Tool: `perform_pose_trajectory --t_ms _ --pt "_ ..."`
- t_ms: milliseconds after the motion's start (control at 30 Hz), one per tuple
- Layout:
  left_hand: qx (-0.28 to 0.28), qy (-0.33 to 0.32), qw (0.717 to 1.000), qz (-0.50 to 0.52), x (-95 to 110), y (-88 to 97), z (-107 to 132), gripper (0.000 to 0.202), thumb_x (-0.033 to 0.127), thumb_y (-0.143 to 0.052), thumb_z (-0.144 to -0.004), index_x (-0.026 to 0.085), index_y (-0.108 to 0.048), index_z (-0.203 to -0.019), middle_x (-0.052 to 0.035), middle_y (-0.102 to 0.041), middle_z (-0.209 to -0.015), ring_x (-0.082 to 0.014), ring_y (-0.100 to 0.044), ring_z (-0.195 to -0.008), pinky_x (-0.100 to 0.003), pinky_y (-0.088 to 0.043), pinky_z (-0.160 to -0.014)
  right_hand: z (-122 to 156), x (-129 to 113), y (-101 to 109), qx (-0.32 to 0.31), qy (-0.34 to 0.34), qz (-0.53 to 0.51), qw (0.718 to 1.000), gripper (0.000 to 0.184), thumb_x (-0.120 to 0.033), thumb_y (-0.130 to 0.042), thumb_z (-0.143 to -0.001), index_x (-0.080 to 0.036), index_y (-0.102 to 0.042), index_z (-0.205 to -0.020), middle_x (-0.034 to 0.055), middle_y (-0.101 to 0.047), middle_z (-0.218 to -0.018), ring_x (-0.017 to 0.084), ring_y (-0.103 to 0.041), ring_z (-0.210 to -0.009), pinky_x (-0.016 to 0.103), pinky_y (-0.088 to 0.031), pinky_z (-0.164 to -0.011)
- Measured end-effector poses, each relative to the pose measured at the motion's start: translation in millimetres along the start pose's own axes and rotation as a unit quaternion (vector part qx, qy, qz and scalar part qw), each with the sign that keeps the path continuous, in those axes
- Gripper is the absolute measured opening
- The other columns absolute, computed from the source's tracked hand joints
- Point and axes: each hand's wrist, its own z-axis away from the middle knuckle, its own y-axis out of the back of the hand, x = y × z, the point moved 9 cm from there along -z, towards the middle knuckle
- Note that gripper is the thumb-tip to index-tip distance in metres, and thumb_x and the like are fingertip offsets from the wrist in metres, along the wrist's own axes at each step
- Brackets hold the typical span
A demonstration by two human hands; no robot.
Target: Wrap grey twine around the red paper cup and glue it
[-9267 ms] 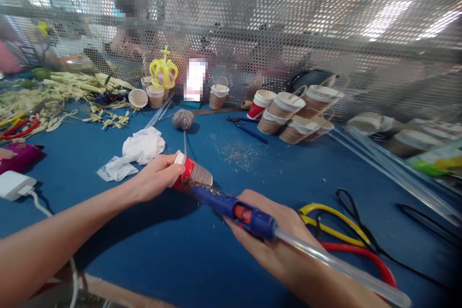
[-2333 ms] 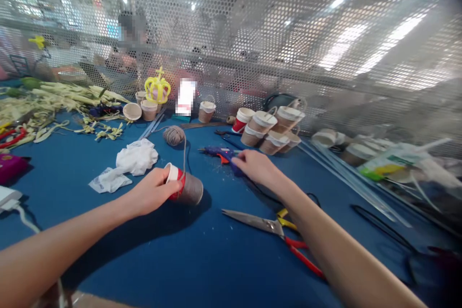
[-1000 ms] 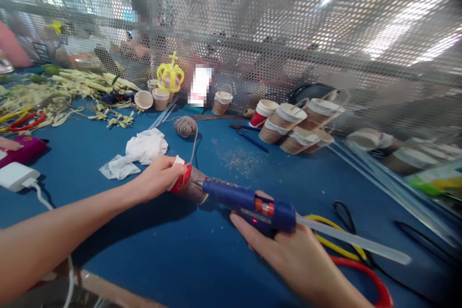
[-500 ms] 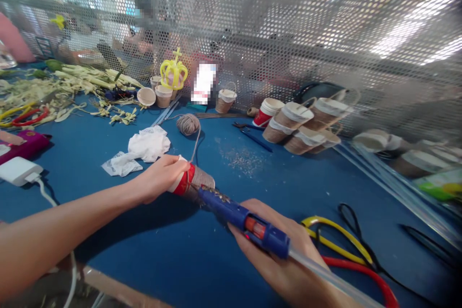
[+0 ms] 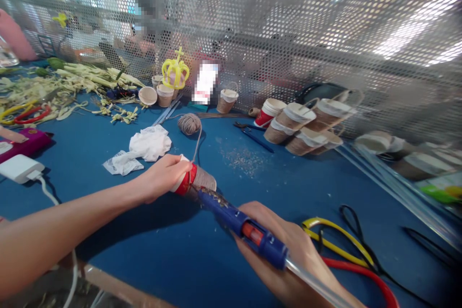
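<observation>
My left hand [image 5: 162, 180] is closed around a red paper cup [image 5: 195, 181] that lies on its side on the blue table [image 5: 144, 250], part of it wrapped in grey-brown twine. A strand of twine runs up from the cup to a twine ball [image 5: 189, 123]. My right hand [image 5: 288, 255] grips a blue glue gun [image 5: 242, 227] with a clear glue stick out the back. The gun's nozzle touches the cup where the wrapped part meets the red part.
Yellow and red-handled scissors [image 5: 346, 260] lie right of my right hand. A stack of twine-wrapped cups [image 5: 306, 125] lies at the back by the perforated metal screen [image 5: 288, 33]. White crumpled tissue [image 5: 144, 147], a white charger [image 5: 19, 168], plant strips [image 5: 54, 91] and a yellow crown [image 5: 175, 73] sit at left. A person sits behind the screen.
My right hand took the glue gun from the table, brought it to the cup and lowered its rear end; the nozzle now rests against the cup. My left hand kept holding the cup.
</observation>
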Motion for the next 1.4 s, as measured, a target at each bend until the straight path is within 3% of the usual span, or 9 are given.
perform_pose_trajectory --t_ms 233,433,867,1000,1400 --pt "-0.030 -0.026 0.999 -0.018 -0.4 -1.6 -1.6 0.026 0.029 -0.044 -0.072 0.014 -0.051 -0.051 0.0004 -0.050 -0.052 -0.0112 -0.045 -0.050 -0.022 -0.033 -0.049 1.4 0.8 0.0 -0.009 -0.005 0.011 1.000 0.011 -0.014 -0.045 -0.077 -0.022 -0.047 -0.084 0.0006 -0.055 -0.070 0.011 -0.052 -0.052 0.022 -0.042 -0.048" --pt "-0.042 -0.021 0.998 -0.039 6.4 -6.7 2.3 0.025 0.026 -0.043 -0.070 0.014 -0.051 -0.050 -0.0009 -0.054 -0.055 -0.0117 -0.046 -0.051 -0.023 -0.035 -0.051 1.8 -2.2 -1.8 -0.021 0.024 -0.001 0.999 0.015 -0.011 -0.045 -0.076 -0.021 -0.047 -0.086 0.0000 -0.054 -0.071 0.010 -0.051 -0.054 0.021 -0.042 -0.049" --pt "-0.114 -0.048 0.991 -0.042 19.0 -21.3 10.0 0.025 0.016 -0.039 -0.068 0.012 -0.064 -0.062 -0.0002 -0.062 -0.058 -0.0112 -0.050 -0.056 -0.021 -0.038 -0.054 1.9 9.2 4.2 -0.007 -0.052 -0.012 0.999 0.006 -0.017 -0.047 -0.076 -0.020 -0.051 -0.078 -0.0008 -0.056 -0.067 0.010 -0.051 -0.052 0.021 -0.042 -0.048" --pt "-0.115 -0.055 0.991 -0.047 17.7 -20.4 9.0 0.025 0.016 -0.040 -0.069 0.012 -0.064 -0.062 0.0002 -0.062 -0.059 -0.0103 -0.050 -0.056 -0.021 -0.038 -0.054 1.1 9.9 1.6 -0.026 -0.070 -0.021 0.997 0.006 -0.020 -0.047 -0.078 -0.020 -0.051 -0.073 -0.0022 -0.054 -0.062 0.009 -0.049 -0.049 0.020 -0.040 -0.046" --pt "-0.139 -0.071 0.986 -0.060 20.0 -23.7 11.9 0.029 0.017 -0.038 -0.074 0.013 -0.066 -0.069 0.0004 -0.066 -0.065 -0.0098 -0.054 -0.058 -0.019 -0.040 -0.055 2.6 18.5 3.9 0.011 -0.102 -0.010 0.995 0.013 -0.026 -0.049 -0.076 -0.021 -0.047 -0.065 -0.0030 -0.050 -0.056 0.010 -0.045 -0.047 0.021 -0.038 -0.046"
